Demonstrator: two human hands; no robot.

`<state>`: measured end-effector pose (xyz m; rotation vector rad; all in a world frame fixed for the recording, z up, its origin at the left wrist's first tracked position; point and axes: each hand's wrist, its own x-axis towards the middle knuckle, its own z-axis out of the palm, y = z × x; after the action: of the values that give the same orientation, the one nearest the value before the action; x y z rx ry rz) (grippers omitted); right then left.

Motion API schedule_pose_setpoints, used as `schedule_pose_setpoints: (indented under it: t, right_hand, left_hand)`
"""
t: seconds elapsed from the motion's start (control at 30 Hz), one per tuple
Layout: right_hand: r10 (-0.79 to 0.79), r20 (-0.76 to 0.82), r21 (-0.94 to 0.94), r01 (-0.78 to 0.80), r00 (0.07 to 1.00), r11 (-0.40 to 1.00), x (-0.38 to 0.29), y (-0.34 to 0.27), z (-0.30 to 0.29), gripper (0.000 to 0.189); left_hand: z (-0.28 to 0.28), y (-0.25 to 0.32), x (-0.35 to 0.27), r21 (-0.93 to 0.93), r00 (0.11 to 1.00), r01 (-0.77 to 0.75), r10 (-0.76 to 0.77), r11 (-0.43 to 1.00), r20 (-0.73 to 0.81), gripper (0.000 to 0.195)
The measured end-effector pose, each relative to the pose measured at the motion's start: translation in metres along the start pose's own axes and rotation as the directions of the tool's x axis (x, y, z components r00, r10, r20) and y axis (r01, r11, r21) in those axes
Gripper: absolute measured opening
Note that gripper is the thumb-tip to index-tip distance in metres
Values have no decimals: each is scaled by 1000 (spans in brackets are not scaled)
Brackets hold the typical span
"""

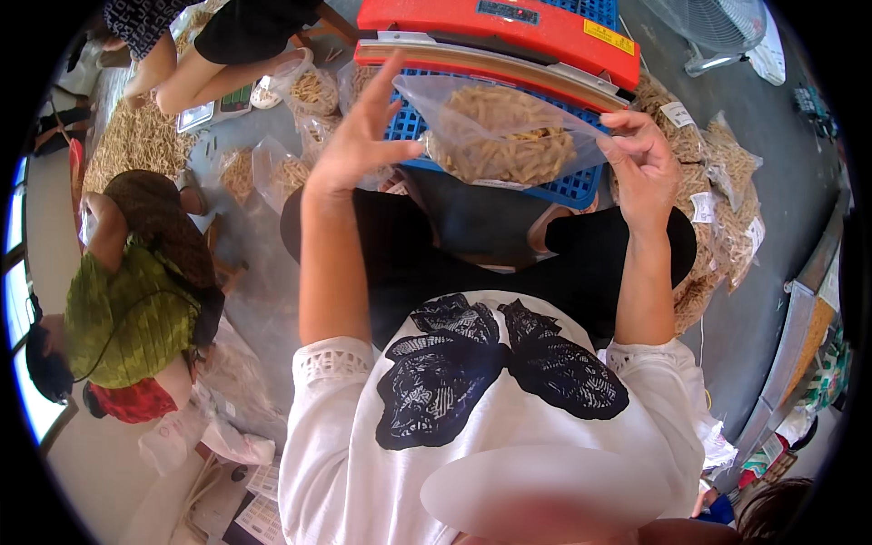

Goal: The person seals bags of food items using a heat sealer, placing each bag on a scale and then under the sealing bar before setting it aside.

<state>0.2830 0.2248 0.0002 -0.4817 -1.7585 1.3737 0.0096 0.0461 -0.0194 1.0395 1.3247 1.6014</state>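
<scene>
A clear plastic bag filled with short tan dried pieces lies on a blue plastic crate, its mouth towards a red bag-sealing machine. My right hand pinches the bag's right top corner between thumb and fingers. At the bag's left, my left hand is raised with its fingers apart, the thumb near the bag's side. The sealer's long bar lies just beyond the bag, its lid raised a little.
Filled, labelled bags are piled at the right; more bags stand left of the crate. Loose dried pieces form a heap at the far left, near a co-worker in green and another person's legs. A fan stands upper right.
</scene>
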Motion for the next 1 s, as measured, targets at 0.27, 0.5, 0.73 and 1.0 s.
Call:
schedule_pose_setpoints:
  t: [0.27, 0.5, 0.73, 1.0]
  right_hand:
    - [225, 51, 138, -230, 973, 963, 7, 28, 17, 25]
    - [-297, -170, -519, 171, 940, 837, -8, 4, 36, 16]
    - [482, -580, 365, -320, 657, 875, 9, 53, 70, 14]
    - [686, -609, 578, -369, 398, 727, 29, 127, 58, 16]
  left_hand:
    - [50, -33, 17, 43, 974, 9, 1, 999, -228, 13]
    - [99, -16, 12, 248, 431, -360, 396, 899, -811, 14]
    - [69, -60, 47, 394, 501, -20, 350, 919, -791, 22]
    - [51, -111, 84, -84, 594, 261, -229, 962, -772, 23]
